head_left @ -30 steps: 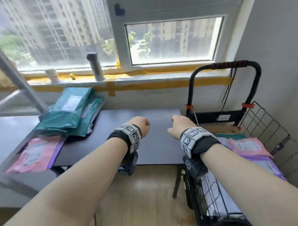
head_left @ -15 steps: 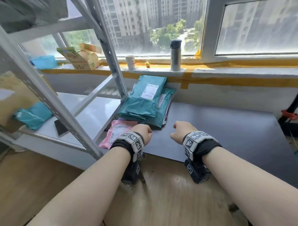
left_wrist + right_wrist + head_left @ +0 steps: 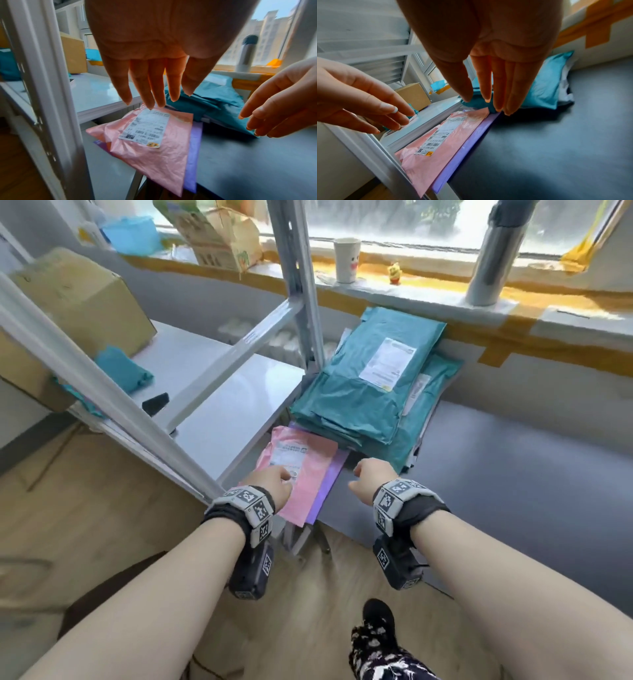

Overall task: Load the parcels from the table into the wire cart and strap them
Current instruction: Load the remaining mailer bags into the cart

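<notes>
Reaching, both empty: left hand [image 3: 150,56] fingers straight above pink parcel [image 3: 150,146]; right hand [image 3: 489,54] extended over purple parcel [image 3: 471,143], contact unclear

1. A parcel-sorting corner in a high-rise flat or small office: metal shelving [image 3: 301,302] holds a cardboard box [image 3: 78,299].
2. Right of the shelving, mailer bags [image 3: 370,392] lie heaped on a table [image 3: 513,474] under a window.
</notes>
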`<state>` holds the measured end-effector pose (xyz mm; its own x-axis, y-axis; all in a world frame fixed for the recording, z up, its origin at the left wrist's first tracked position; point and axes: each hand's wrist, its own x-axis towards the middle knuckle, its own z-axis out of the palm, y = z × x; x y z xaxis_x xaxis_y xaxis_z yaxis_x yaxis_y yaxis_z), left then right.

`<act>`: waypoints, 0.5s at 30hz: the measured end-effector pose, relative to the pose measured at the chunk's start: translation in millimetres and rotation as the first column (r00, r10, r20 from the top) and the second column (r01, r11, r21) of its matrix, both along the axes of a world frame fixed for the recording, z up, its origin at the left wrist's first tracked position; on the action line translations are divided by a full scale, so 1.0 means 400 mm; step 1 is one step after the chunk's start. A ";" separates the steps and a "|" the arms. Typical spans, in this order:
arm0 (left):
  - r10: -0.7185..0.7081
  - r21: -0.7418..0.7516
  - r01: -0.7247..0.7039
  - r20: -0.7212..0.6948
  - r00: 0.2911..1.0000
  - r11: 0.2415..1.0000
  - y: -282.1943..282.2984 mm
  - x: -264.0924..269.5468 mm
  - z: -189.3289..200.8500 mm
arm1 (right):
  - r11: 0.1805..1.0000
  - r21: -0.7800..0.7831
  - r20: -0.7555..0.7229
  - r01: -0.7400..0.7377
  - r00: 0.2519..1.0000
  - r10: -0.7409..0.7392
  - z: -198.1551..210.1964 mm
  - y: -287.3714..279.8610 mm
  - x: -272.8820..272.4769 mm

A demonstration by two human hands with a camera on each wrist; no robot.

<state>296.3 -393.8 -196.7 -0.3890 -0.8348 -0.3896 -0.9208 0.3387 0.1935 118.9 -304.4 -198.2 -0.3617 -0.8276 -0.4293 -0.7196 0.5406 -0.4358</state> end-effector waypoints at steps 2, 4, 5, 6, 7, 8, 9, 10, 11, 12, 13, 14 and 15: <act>0.048 0.022 -0.048 0.039 0.998 0.999 -0.037 -0.007 -0.021 | 0.999 0.028 0.042 -0.036 0.998 0.035 -0.036 -0.058 -0.005; 0.103 0.025 -0.105 0.075 0.992 0.994 -0.057 -0.014 -0.044 | 0.997 0.059 0.100 -0.055 0.994 0.049 -0.069 -0.101 -0.004; 0.131 0.021 -0.134 0.094 0.987 0.991 -0.064 -0.017 -0.055 | 0.996 0.073 0.123 -0.045 0.992 0.036 -0.086 -0.119 -0.003; 0.162 0.019 -0.165 0.114 0.980 0.986 -0.070 -0.019 -0.066 | 0.996 0.091 0.140 -0.023 0.990 0.010 -0.097 -0.134 0.000; 0.191 0.019 -0.195 0.131 0.973 0.981 -0.078 -0.020 -0.077 | 0.994 0.108 0.153 0.005 0.988 -0.022 -0.110 -0.146 0.002; 0.216 0.024 -0.222 0.147 0.965 0.975 -0.086 -0.020 -0.089 | 0.992 0.117 0.168 0.043 0.984 -0.062 -0.116 -0.155 0.005; 0.230 0.035 -0.238 0.157 0.960 0.971 -0.095 -0.019 -0.099 | 0.988 0.127 0.189 0.090 0.975 -0.113 -0.121 -0.164 0.005; 0.245 0.051 -0.257 0.168 0.955 0.965 -0.107 -0.019 -0.112 | 0.980 0.139 0.220 0.141 0.961 -0.169 -0.128 -0.175 0.004; 0.260 0.062 -0.273 0.169 0.951 0.960 -0.117 -0.018 -0.122 | 0.974 0.136 0.250 0.183 0.945 -0.213 -0.135 -0.186 0.004; 0.272 0.078 -0.288 0.171 0.947 0.955 -0.127 -0.016 -0.131 | 0.964 0.137 0.276 0.230 0.925 -0.260 -0.136 -0.194 0.004; 0.275 0.092 -0.293 0.165 0.947 0.952 -0.138 -0.014 -0.139 | 0.948 0.141 0.303 0.285 0.899 -0.315 -0.141 -0.204 0.006; 0.276 0.105 -0.294 0.159 0.948 0.950 -0.150 -0.011 -0.148 | 0.932 0.153 0.335 0.328 0.870 -0.361 -0.141 -0.212 0.008; 0.275 0.119 -0.293 0.148 0.950 0.949 -0.161 -0.007 -0.156 | 0.917 0.173 0.376 0.359 0.836 -0.399 -0.139 -0.217 0.010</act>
<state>293.5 -458.1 -259.1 -0.0833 -0.8379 -0.5394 -0.9948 0.0381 0.0943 122.8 -391.4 -253.8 -0.4220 -0.6104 -0.6703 -0.2274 0.7870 -0.5735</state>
